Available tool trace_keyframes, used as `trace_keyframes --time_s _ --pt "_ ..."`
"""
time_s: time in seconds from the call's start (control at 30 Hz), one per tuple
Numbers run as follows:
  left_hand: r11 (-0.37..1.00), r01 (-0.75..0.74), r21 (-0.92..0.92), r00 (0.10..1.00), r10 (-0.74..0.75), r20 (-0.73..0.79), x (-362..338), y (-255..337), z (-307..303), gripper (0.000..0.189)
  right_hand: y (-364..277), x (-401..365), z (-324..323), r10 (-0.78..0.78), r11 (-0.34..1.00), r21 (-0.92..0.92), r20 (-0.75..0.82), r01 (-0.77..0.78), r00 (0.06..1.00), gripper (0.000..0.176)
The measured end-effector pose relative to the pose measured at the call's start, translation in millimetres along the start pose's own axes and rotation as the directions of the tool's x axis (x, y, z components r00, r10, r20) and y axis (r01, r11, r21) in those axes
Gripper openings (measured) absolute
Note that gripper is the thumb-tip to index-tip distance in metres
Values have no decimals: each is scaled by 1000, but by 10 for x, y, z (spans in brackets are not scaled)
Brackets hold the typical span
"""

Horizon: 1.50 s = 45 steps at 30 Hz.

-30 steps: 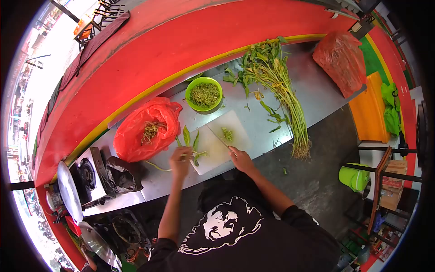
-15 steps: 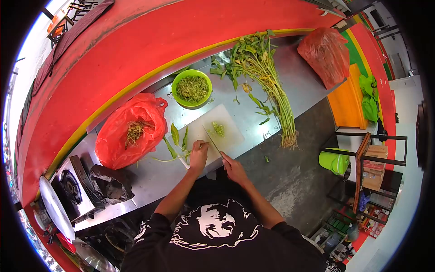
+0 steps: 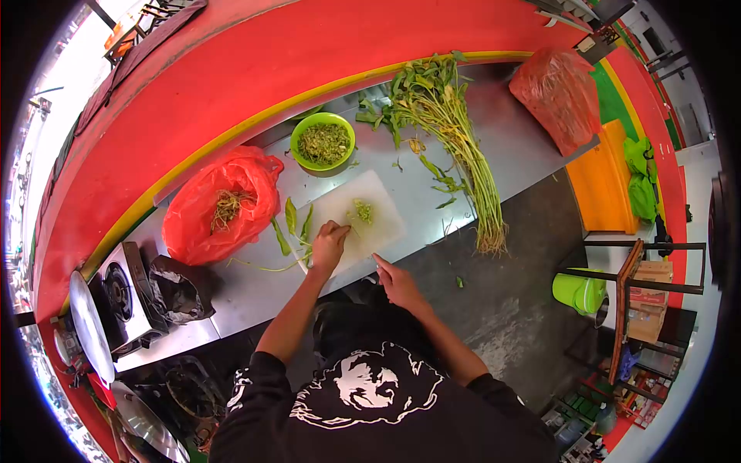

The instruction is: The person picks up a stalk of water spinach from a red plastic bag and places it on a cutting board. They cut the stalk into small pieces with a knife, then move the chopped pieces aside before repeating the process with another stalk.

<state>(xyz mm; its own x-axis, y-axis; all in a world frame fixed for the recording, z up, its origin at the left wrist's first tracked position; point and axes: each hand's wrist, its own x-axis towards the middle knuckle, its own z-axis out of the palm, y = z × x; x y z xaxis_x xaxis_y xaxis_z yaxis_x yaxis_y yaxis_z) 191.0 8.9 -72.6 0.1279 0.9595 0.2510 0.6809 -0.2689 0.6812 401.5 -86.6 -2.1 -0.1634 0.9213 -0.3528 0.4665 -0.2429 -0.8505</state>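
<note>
A white cutting board (image 3: 382,208) lies on the metal counter with a small heap of chopped green stems (image 3: 362,211) on it. My left hand (image 3: 329,244) is closed over the board's near left part, pinching a green stem (image 3: 287,268) whose leafy end trails left off the board. At the board's near edge, my right hand (image 3: 399,285) is wrapped round a knife (image 3: 377,258). Its blade is hard to make out against the board. Behind the board stands a lime-green bowl (image 3: 296,147) filled with chopped greens (image 3: 323,144).
A long bunch of leafy stems with roots (image 3: 468,143) lies across the metal counter (image 3: 417,181). Left stands an open red plastic bag (image 3: 185,231) holding root trimmings; beyond are a black bag (image 3: 181,287) and a gas stove (image 3: 123,289). Another red bag (image 3: 557,100) sits far right.
The view has shifted slightly. My right hand and the knife have moved back from the chopped heap, toward the board's near edge. My left hand still pinches the stem.
</note>
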Motion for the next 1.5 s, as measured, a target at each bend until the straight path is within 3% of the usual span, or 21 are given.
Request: trace_keyframes --time_s 0.1,0.13,0.27,0.57,0.83,0.9,1.1,1.23,1.3,1.37,1.5 --pt "999 -24 28 999 23 50 6 -18 -27 12 96 29 40 -141 988 -73 -58 137 988 42" --pt "999 -25 35 997 23 68 13 -21 -39 12 75 2 19 -83 994 -76 -41 80 996 42" --pt "996 -43 72 994 36 99 38 -16 -61 12 -12 -11 24 -112 981 -166 -86 97 990 40" --pt "991 -66 118 990 51 131 73 8 -82 11 -92 -22 -25 -53 992 -119 -85 43 995 39" --pt "994 -60 94 993 49 110 77 11 -86 13 128 -18 25 -173 983 -96 -155 160 973 36" --pt "994 -29 109 991 15 130 80 16 -82 12 166 -25 5 -29 988 -153 -62 19 998 37" --pt "996 -17 92 996 9 90 31 30 -60 15 338 62 129 -159 971 -201 -132 131 978 37" --pt "998 -15 68 995 9 99 -25 38 -35 16 227 217 175 -101 973 -219 -129 71 987 37" --pt "995 -15 94 996 7 88 -56 51 -6 17 205 368 210 -139 972 -207 -131 110 982 38" --pt "997 26 76 996 -32 81 -46 54 13 15 212 465 218 -49 990 -135 -92 36 995 37" --pt "997 40 62 999 -42 20 -28 44 58 13 180 436 149 -122 990 -81 -121 113 985 37"
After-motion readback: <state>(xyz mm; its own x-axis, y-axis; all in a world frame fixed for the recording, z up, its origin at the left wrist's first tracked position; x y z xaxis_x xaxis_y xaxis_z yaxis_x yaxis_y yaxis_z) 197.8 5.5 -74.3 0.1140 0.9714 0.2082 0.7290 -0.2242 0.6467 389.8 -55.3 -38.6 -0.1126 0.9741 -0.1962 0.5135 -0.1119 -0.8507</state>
